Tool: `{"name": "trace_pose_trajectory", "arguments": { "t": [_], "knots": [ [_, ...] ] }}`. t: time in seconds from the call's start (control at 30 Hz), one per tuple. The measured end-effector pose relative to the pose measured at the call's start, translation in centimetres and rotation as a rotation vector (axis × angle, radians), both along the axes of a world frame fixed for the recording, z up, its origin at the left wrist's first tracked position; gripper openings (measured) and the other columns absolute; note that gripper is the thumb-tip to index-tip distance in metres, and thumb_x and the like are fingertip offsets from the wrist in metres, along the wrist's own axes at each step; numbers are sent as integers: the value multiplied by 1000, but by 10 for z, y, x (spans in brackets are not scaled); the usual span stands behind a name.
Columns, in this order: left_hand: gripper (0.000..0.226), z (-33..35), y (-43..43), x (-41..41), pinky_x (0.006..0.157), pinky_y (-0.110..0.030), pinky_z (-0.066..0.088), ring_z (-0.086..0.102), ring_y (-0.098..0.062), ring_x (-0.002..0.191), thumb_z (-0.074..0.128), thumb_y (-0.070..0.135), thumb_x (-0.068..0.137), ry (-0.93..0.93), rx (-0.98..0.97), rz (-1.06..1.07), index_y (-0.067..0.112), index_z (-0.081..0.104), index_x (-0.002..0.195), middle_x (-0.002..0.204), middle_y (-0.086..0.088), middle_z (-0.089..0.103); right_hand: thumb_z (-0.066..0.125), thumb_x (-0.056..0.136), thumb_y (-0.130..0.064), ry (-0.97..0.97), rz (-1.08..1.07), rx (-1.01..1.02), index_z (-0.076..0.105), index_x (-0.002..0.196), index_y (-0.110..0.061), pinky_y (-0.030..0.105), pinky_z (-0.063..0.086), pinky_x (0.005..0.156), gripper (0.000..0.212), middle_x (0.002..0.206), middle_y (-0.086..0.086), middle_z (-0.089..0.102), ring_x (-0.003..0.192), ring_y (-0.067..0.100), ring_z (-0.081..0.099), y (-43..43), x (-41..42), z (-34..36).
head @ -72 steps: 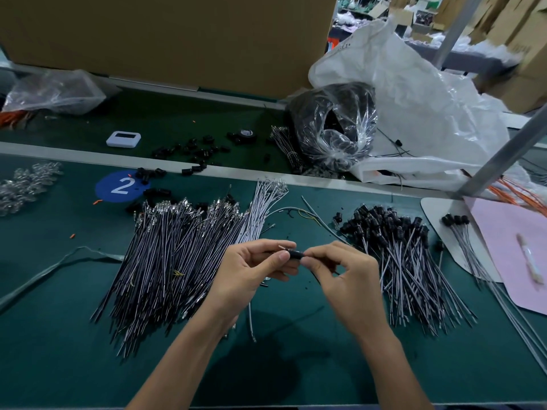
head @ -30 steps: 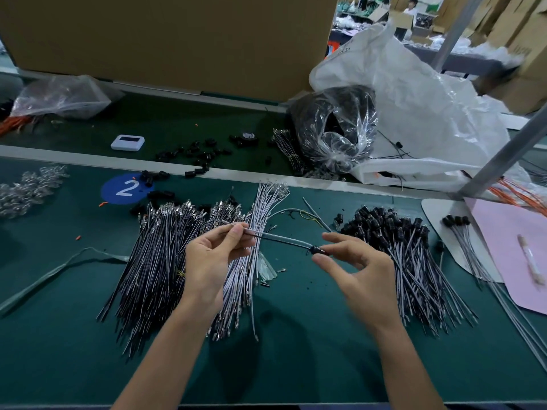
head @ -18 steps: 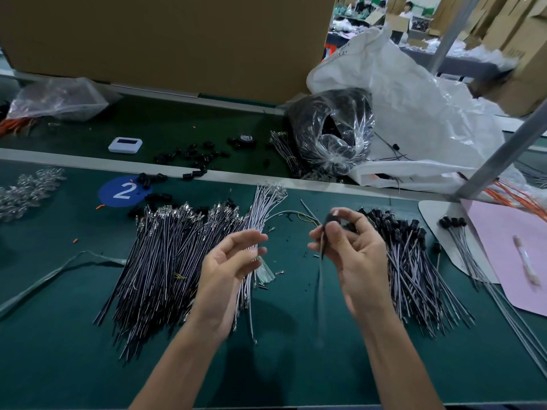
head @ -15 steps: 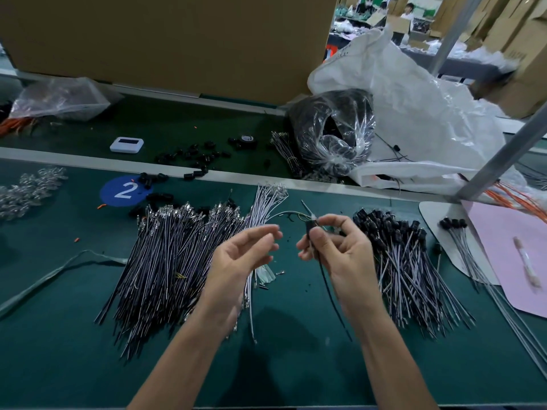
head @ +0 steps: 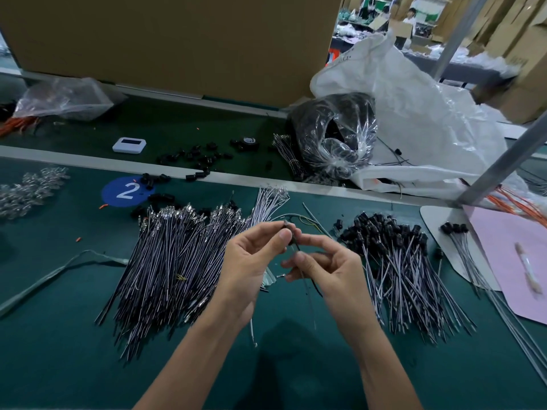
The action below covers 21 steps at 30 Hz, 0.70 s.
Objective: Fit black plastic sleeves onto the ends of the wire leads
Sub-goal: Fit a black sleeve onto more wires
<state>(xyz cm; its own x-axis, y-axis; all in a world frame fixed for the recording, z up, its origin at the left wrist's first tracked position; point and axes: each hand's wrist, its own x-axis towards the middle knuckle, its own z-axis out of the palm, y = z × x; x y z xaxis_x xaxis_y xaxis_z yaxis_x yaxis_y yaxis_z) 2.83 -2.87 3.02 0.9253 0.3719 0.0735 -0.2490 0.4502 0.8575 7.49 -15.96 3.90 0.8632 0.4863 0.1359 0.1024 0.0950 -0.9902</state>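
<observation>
My left hand [head: 251,261] and my right hand [head: 328,270] meet over the green mat, both on one thin wire lead [head: 305,279]. The left thumb and forefinger pinch the lead's top end, where a small black sleeve [head: 286,224] sits. The right thumb and fingers pinch the lead just below, and its tail hangs down past the palm. A big pile of bare leads [head: 177,255] lies to the left. A pile of sleeved leads [head: 399,261] lies to the right. Loose black sleeves [head: 195,159] are scattered at the back.
A blue disc marked 2 [head: 125,190] lies at the back left by clear parts [head: 26,190]. A bag of black parts [head: 337,134] and a white sack [head: 429,113] stand behind. A pink sheet [head: 515,261] and a metal post [head: 503,164] are at right.
The right hand swung the sleeved lead upright and toward the middle. The left hand, empty half a second ago, came in and now pinches the lead's top end.
</observation>
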Motion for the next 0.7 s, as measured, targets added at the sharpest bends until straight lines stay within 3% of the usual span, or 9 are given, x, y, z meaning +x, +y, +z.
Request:
{"name": "trace_pose_trajectory", "arguments": {
  "t": [0.03, 0.13, 0.3, 0.47, 0.7],
  "knots": [
    [22, 0, 0, 0, 86, -42, 53, 68, -18, 89, 83, 32, 69, -11, 0, 23, 19, 78, 87, 94, -6, 75, 69, 85, -7, -23, -13, -31, 71, 95, -8, 27, 57, 67, 10, 77, 12, 75, 67, 25, 72, -1, -1, -1],
    [18, 2, -2, -1, 77, -19, 52, 70, -10, 87, 76, 28, 70, -36, 46, 89, 19, 79, 84, 90, -4, 76, 68, 86, 2, -102, -61, -108, 72, 80, -12, 23, 55, 66, 16, 71, 7, 75, 65, 20, 71, -2, -3, -4],
    [15, -3, -14, -3, 61, -30, 55, 69, -18, 81, 73, 22, 74, 7, 53, 43, 15, 78, 86, 90, -11, 75, 66, 88, 3, -139, -100, -72, 73, 81, -10, 18, 52, 64, 17, 68, 7, 73, 60, 13, 68, 0, -8, 2],
    [26, 1, -10, -4, 80, -38, 54, 69, -15, 88, 76, 30, 71, 7, 41, 85, 19, 77, 94, 98, -8, 75, 67, 87, 2, -101, -108, -64, 73, 80, -13, 20, 53, 64, 17, 68, 8, 73, 60, 15, 68, 0, -9, 1],
    [22, 6, -10, -3, 80, -46, 50, 67, -12, 84, 75, 29, 72, 29, 33, 119, 13, 78, 87, 92, -7, 75, 67, 86, 4, -137, -162, -76, 72, 79, -10, 21, 55, 66, 17, 69, 5, 74, 64, 17, 71, 2, -12, -4]
  ]
}}
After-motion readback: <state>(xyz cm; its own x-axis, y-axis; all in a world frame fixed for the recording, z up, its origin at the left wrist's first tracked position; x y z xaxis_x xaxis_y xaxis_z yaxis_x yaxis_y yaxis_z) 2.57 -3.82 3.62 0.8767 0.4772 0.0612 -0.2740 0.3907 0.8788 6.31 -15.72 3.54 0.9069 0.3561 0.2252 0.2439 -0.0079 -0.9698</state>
